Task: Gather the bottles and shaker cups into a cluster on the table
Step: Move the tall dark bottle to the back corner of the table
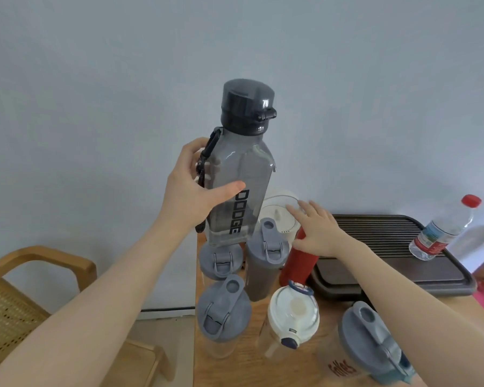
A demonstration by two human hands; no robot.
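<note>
a dark ridged tray lies on the wooden worktop against the pale wall. a white round appliance stands just left of the tray. off the worktop's left edge, a wooden chair with a woven cane seat stands on the floor.

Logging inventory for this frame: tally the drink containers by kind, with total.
Shaker cups with grey flip lids: 4
Smoky grey square plastic bottle, lifted in left hand: 1
Red cylindrical bottle under right hand: 1
White-lidded clear bottle: 1
Red-capped clear water bottle: 1
Total: 8
</note>
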